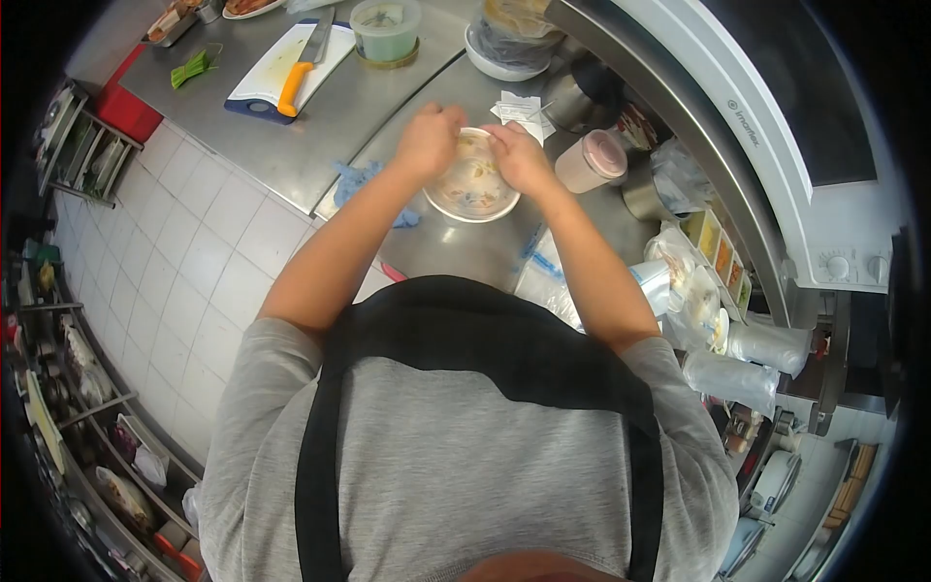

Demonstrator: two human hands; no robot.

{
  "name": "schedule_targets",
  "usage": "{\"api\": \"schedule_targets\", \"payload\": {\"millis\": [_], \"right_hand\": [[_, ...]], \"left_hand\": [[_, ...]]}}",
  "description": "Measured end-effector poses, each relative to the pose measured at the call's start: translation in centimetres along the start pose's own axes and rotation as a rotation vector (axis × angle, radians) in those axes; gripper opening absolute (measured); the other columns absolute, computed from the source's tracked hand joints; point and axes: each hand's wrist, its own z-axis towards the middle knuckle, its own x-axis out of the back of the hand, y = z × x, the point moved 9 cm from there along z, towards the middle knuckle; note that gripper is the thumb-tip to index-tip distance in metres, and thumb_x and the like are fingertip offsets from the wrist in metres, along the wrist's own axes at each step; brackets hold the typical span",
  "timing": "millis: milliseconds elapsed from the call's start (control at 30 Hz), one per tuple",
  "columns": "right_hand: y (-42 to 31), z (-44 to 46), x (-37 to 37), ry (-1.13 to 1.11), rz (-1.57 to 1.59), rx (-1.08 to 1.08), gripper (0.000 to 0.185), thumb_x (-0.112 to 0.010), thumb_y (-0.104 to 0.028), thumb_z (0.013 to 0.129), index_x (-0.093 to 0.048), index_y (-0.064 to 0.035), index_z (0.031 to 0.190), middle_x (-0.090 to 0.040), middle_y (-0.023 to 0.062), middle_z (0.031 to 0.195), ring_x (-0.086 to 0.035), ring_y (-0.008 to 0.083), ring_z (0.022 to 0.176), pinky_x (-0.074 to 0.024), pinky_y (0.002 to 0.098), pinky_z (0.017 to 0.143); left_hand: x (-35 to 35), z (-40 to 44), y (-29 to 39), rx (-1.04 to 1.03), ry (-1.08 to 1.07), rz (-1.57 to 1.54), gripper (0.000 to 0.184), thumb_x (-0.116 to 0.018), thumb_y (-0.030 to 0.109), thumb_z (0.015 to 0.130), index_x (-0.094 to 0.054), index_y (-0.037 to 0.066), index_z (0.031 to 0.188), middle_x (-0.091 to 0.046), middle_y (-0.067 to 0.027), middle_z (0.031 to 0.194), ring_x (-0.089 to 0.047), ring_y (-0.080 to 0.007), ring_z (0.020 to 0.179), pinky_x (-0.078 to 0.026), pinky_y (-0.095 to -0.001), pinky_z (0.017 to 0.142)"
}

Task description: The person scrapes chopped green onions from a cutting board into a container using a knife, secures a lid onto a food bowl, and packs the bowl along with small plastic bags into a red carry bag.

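Bowl (475, 197), round and white-rimmed, over the steel counter (441, 250), right of the blue cloth (357, 181) | left hand (433, 141) and right hand (521, 157) closing narrow on opposite sides of its far rim, left fingertips blurred; likely for even support | mouth facing up at the wearer, no long axis | resting or lifted? Can't tell

At the far left of the metal counter, green stalks (192, 69) are lying beside a white cutting board (268, 70), where an orange-handled knife (295, 89) is resting. A clear tub (386, 31) is standing just right of the board. Farther right, a pink-lidded container (590, 161) is standing near paper slips (525, 113), and a white appliance (836, 238) is occupying the right side.
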Motion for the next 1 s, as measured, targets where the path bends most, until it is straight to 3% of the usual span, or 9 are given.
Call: {"api": "schedule_targets", "payload": {"millis": [133,233,333,533,667,767,867,933,1000], "right_hand": [[0.1,-0.6,0.1,0.056,-0.013,-0.023,0.027,-0.048,-0.017,0.088,-0.064,-0.0161,0.111,-0.058,0.0115,0.102,-0.056,0.0307,0.096,-0.0461,0.0396,0.083],[-2.5,-2.1,2.0,0.322,-0.053,0.153,0.027,-0.051,-0.016,0.087,-0.064,-0.0156,0.11,-0.058,0.0089,0.108,-0.056,0.0279,0.1,-0.0471,0.0388,0.082],[-3.7,-2.6,1.0,0.175,0.039,0.34,0.031,-0.052,-0.015,0.087,-0.061,-0.0124,0.117,-0.055,0.0105,0.122,-0.052,0.0288,0.112,-0.0437,0.0378,0.091],[-6.7,-7.9,-1.2,0.037,-0.337,0.343,0.055,-0.05,-0.034,0.091,-0.038,-0.0083,0.138,-0.029,0.0165,0.147,-0.026,0.0325,0.136,-0.0202,0.0526,0.108],[-6.5,-8.7,-1.6,0.045,-0.344,0.343,0.059,-0.048,-0.042,0.091,-0.036,-0.0113,0.14,-0.025,0.0166,0.149,-0.022,0.0317,0.138,-0.0179,0.059,0.106],[-6.9,-8.9,-1.4,0.032,-0.372,0.363,0.056,-0.048,-0.042,0.091,-0.037,-0.0178,0.14,-0.023,0.0166,0.149,-0.021,0.0324,0.138,-0.0172,0.0593,0.106],[-7.2,-9.0,-1.4,0.019,-0.41,0.391,0.052,-0.048,-0.041,0.09,-0.04,-0.0241,0.139,-0.021,0.0165,0.15,-0.021,0.0329,0.138,-0.0161,0.0588,0.106],[-7.0,-9.0,-1.5,0.054,-0.442,0.425,0.049,-0.049,-0.046,0.089,-0.045,-0.029,0.135,-0.025,0.0177,0.148,-0.023,0.0315,0.138,-0.0188,0.0598,0.105],[-7.0,-8.9,-1.4,0.066,-0.381,0.461,0.049,-0.051,-0.046,0.088,-0.048,-0.0276,0.133,-0.028,0.0146,0.148,-0.027,0.0305,0.137,-0.0188,0.0591,0.106]], "left_hand": [[1.5,-0.9,0.5,-0.087,0.137,-0.022,0.019,-0.059,-0.001,0.075,-0.07,0.008,0.088,-0.059,-0.0144,0.088,-0.058,-0.0337,0.081,-0.048,-0.0409,0.075],[2.1,-2.0,0.8,-0.176,0.206,-0.051,0.025,-0.056,-0.006,0.073,-0.07,0.007,0.09,-0.06,-0.0128,0.088,-0.058,-0.0328,0.081,-0.048,-0.0402,0.075],[2.2,-2.8,1.0,-0.198,0.217,-0.096,0.028,-0.054,-0.008,0.072,-0.07,0.005,0.091,-0.061,-0.0126,0.088,-0.058,-0.0314,0.081,-0.048,-0.0391,0.075],[2.0,-3.2,0.7,-0.154,0.205,-0.117,0.026,-0.054,-0.005,0.073,-0.07,0.006,0.091,-0.061,-0.0124,0.09,-0.057,-0.0319,0.086,-0.047,-0.039,0.076],[1.6,-3.3,0.6,-0.157,0.214,-0.123,0.025,-0.054,-0.003,0.074,-0.07,0.007,0.091,-0.061,-0.0119,0.088,-0.057,-0.0318,0.087,-0.047,-0.0408,0.077],[2.4,-3.6,1.2,-0.186,0.182,-0.242,0.024,-0.054,-0.002,0.077,-0.07,0.007,0.092,-0.063,-0.0112,0.097,-0.057,-0.0324,0.096,-0.048,-0.038,0.083],[0.5,-5.2,1.2,-0.463,-0.12,-0.314,0.032,-0.055,0.006,0.082,-0.062,0.006,0.113,-0.058,-0.0115,0.121,-0.054,-0.029,0.114,-0.042,-0.0389,0.097],[2.7,-7.8,2.9,-0.578,-0.128,-0.285,0.044,-0.06,0.016,0.082,-0.054,0.009,0.124,-0.05,-0.0103,0.131,-0.043,-0.0307,0.124,-0.037,-0.0423,0.102],[3.3,-9.1,3.5,-0.657,-0.153,-0.186,0.059,-0.064,0.026,0.079,-0.045,0.01,0.133,-0.045,-0.0088,0.137,-0.036,-0.0307,0.13,-0.032,-0.0455,0.105]]}}
